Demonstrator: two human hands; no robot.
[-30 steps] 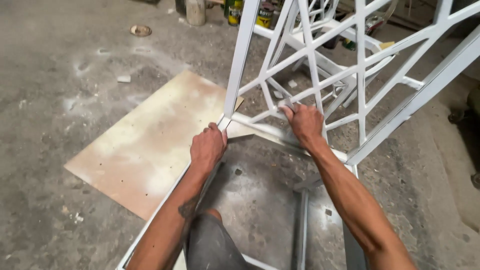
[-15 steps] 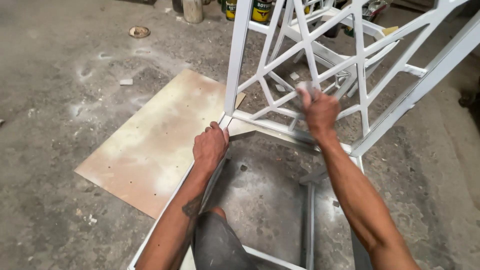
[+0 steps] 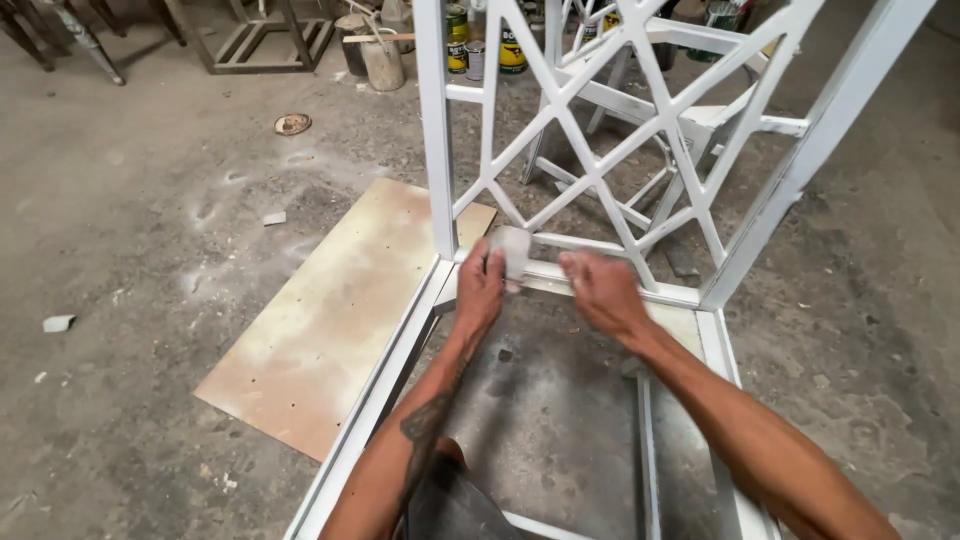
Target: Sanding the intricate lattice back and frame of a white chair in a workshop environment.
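A white-painted chair frame [image 3: 440, 150] with a lattice back stands in front of me on a dusty concrete floor. My left hand [image 3: 482, 288] is closed on a small pale piece of sandpaper [image 3: 514, 252] at the bottom rail of the lattice, close to the left upright. To its right, my right hand [image 3: 600, 292] hovers over the same rail with its fingers apart and nothing in it. Both forearms reach in from the bottom of the view.
A flat tan board [image 3: 340, 310] lies on the floor left of the frame. Paint cans [image 3: 512, 45] and a pale jug [image 3: 384, 60] stand at the back. More frames [image 3: 250, 35] are at the top left. Small debris dots the floor.
My right hand came down off the lattice to the bottom rail. My left hand let go of the frame's corner and now holds the sandpaper. The view shifted nearer.
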